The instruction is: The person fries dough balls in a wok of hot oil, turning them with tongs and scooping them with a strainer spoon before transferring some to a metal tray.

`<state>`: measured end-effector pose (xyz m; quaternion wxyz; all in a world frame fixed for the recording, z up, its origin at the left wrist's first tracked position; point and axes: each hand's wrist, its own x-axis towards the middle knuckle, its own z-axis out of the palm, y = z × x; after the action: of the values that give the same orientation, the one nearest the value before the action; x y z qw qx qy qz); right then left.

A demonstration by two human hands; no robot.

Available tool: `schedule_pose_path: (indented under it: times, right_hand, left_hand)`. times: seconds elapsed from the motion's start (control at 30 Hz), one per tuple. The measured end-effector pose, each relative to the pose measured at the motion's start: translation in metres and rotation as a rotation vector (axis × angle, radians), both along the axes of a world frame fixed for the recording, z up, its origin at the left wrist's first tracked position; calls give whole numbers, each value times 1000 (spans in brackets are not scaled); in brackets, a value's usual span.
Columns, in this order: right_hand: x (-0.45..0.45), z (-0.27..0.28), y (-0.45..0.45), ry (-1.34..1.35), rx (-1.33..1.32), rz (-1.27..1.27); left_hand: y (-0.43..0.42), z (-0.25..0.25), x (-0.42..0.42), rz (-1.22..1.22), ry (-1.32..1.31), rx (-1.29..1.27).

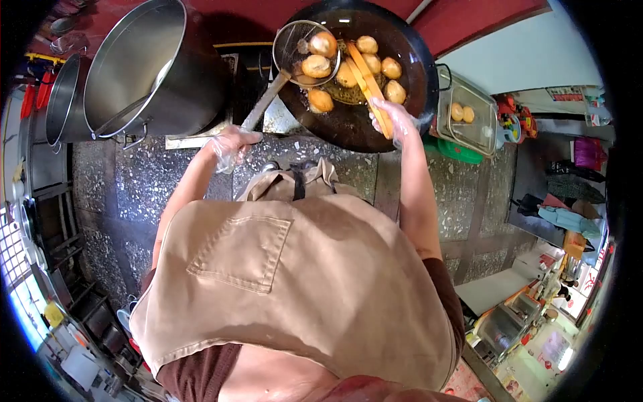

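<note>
My left hand [232, 146], in a clear plastic glove, is closed round the handle of a wire-mesh strainer [266, 100]. The strainer's bowl is over the left part of a large dark wok [418, 87], with two golden dough balls [316, 65] in it. My right hand [395, 120], also gloved, grips a pair of long wooden tongs or thick chopsticks [365, 79]; I cannot tell which. Their far ends reach in among the dough balls in the oil, close to one ball [346, 75]. Several more golden balls [395, 92] float to the right, and one [320, 100] lies below the strainer.
Right of the wok stands a rectangular tray [487, 127] with two golden balls [462, 112] in it, above a green container [461, 151]. Two big metal pots [175, 87] stand on the left. A sink [499, 329] is at the lower right.
</note>
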<state>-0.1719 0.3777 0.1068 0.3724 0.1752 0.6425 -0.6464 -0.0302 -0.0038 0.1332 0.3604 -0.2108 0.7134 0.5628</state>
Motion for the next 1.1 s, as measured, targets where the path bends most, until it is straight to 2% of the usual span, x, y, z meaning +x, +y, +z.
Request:
schedule_pose_path:
  times: [0.13, 0.33, 0.5, 0.63, 0.9, 0.97, 1.1]
  right_hand:
    - [13, 2, 6, -19, -7, -3]
    - [26, 7, 0, 28, -53, -55]
    - [51, 21, 19, 101, -92, -317]
    - [80, 31, 42, 91, -239, -481]
    - [123, 24, 59, 130, -439, -573]
    - [130, 23, 55, 127, -459, -596]
    - [136, 18, 45, 129, -439, -673]
  left_hand:
    - [-1, -7, 3, -65, 66, -87]
    - [-5, -2, 1, -57, 6, -47]
    - [-8, -9, 1, -49, -27, -51]
    - [-6, -4, 1, -30, -27, -56]
    - [-11, -7, 0, -57, -36, -80]
    - [-14, -12, -2, -111, 14, -173]
    - [-10, -3, -3, -99, -15, -136]
